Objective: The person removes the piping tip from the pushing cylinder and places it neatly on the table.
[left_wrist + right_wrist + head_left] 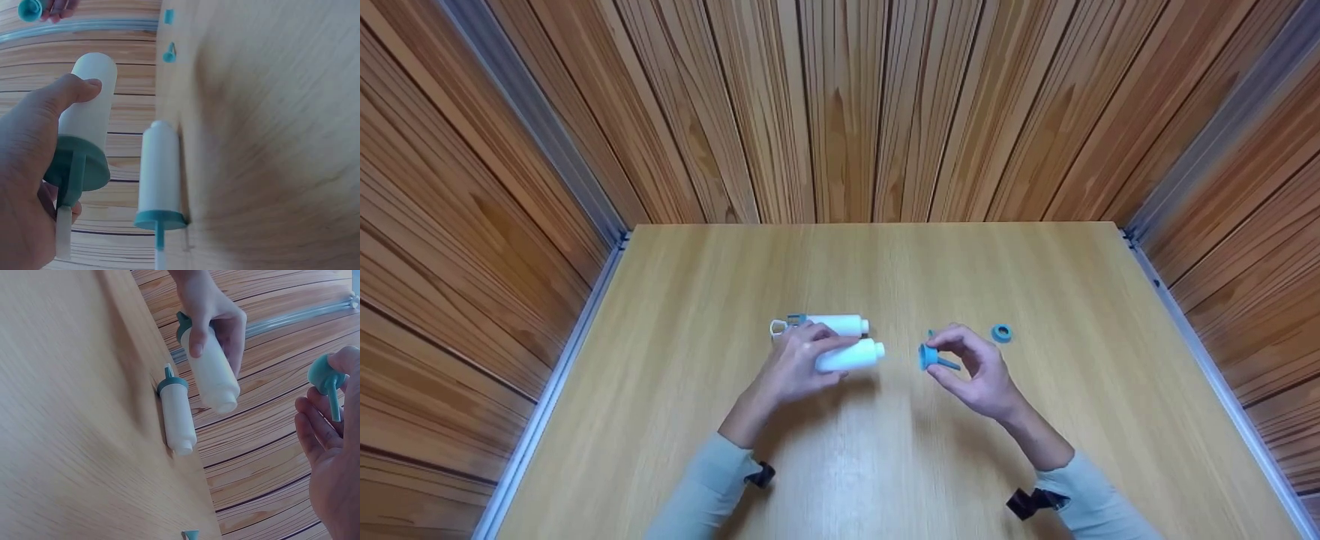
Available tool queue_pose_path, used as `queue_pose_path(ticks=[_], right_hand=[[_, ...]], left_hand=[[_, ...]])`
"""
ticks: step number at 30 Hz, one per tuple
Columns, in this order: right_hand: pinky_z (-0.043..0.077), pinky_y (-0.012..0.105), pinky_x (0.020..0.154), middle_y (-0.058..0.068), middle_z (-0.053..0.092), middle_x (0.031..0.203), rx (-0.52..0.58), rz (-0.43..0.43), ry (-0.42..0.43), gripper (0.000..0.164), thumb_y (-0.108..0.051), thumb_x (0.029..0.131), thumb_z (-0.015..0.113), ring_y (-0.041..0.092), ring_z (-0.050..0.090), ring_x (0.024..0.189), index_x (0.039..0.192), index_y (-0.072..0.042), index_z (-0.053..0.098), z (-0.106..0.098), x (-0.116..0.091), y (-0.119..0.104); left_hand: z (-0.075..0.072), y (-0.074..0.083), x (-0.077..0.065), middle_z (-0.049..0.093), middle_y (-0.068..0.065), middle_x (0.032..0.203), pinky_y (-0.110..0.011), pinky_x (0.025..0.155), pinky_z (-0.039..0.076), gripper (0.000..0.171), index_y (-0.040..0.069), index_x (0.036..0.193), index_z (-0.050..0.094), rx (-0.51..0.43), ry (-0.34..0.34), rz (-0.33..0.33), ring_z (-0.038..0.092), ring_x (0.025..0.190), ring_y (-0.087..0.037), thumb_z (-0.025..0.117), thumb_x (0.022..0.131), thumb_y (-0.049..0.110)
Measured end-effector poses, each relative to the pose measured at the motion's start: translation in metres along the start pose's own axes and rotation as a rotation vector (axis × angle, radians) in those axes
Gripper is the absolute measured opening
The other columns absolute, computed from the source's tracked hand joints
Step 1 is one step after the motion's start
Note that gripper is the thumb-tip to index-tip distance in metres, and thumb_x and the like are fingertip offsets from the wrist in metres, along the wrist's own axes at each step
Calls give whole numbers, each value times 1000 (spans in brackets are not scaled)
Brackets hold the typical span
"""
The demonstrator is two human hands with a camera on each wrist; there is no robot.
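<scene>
My left hand [797, 364] grips a white syringe-like barrel [851, 355] above the table, its narrow neck pointing right. In the left wrist view the thumb [84, 90] lies along the barrel's side, and a teal collar [79, 160] with a pale handle shows at its rear. A second such barrel [844, 325] lies on the table just behind, with a ring handle [778, 328] at its left end. Between thumb and fingertips, my right hand [982, 379] pinches a teal funnel-shaped nozzle [928, 357], wide mouth facing left and thin stem pointing away to the right.
A teal ring [1001, 333] lies on the table behind the right hand. Another small teal funnel-shaped piece [169, 55] lies nearby, mostly covered by the right hand in the head view. Wood-panelled walls [840, 112] with metal edge rails enclose the table [840, 270].
</scene>
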State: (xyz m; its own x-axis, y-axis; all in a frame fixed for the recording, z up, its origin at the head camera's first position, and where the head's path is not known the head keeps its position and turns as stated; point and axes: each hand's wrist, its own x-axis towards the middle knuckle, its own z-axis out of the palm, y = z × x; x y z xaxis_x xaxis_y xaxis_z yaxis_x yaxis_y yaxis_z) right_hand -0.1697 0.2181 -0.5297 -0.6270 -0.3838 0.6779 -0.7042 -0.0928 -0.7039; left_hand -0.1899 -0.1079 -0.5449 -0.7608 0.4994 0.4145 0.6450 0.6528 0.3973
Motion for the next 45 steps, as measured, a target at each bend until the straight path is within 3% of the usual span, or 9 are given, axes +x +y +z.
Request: queue_pose_path(ticks=[7,13,21,33,37,45], right_hand=[[61,21,106,16,72,111,4,9,11,39,31,84,69,9,74,112,121,18,64,1,-1,-2],[61,21,106,5,75,116,2,9,21,39,31,83,68,9,74,112,120,18,63,2,-1,-2],[61,21,107,9,73,116,2,3,5,41,32,82,66,7,73,113,121,19,63,1,-2,1],[61,21,107,5,74,117,4,14,7,41,33,83,66,9,74,113,121,18,63,1,-2,0],[61,21,107,8,73,115,8,11,9,40,33,83,66,9,74,111,120,18,63,2,-2,1],[60,20,108,2,73,115,-1,13,2,40,31,82,67,7,73,111,120,18,63,0,1,1]], left_hand=[[6,-10,-2,82,-15,130,-63,107,54,50,20,138,82,-26,-54,-77,75,125,-40,96,90,23],[8,-17,-5,81,-16,132,-69,112,50,53,20,141,80,-29,-76,-98,74,129,-43,96,91,24],[11,-24,-9,80,-15,135,-72,113,48,51,20,138,82,-7,-120,-101,74,129,-43,98,89,21],[12,-24,-11,78,-14,140,-66,117,48,56,23,146,78,-12,-248,-190,69,137,-42,95,93,25],[13,-24,-11,79,-14,139,-65,116,49,55,24,144,79,-3,-245,-178,70,135,-41,95,92,25],[18,-23,-13,81,-12,132,-62,110,49,56,23,141,80,34,-240,-139,73,128,-38,98,89,28]])
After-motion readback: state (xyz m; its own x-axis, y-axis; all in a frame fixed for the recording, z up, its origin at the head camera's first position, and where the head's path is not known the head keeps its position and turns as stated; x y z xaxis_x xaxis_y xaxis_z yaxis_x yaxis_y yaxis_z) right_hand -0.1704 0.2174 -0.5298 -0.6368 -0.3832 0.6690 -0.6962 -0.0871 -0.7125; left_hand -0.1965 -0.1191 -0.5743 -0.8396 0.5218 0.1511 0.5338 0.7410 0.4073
